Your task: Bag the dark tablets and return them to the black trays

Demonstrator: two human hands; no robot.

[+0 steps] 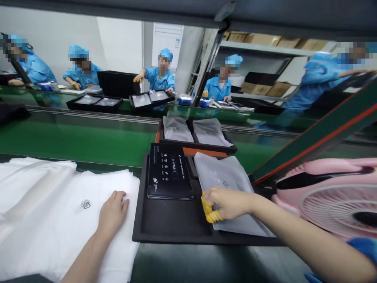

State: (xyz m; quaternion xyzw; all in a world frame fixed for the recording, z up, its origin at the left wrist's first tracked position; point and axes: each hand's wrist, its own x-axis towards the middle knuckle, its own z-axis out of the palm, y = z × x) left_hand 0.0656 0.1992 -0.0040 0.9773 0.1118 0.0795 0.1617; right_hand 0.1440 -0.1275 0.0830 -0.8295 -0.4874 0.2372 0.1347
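My left hand (pixel 113 212) rests on a stack of white frosted plastic bags (pixel 67 232), its fingers loosely spread and nothing held. At the right, my right hand (pixel 225 202), with yellow finger cots, has its fingers curled on the left edge of a frosted plastic bag (pixel 232 173). That bag holds something flat and lies in the right compartment of a black tray (pixel 176 218). A tablet (pixel 169 171) with a black face printed in white sits tilted over the back of the tray's left compartment. The tips of my right fingers are partly hidden.
Behind stands another black tray (pixel 206 146) with two bagged flat items, on the green conveyor belt (pixel 88 135). A pink fan (pixel 324 188) is close by my right arm. Across the line, several co-workers in blue work beside more black trays (pixel 94 103).
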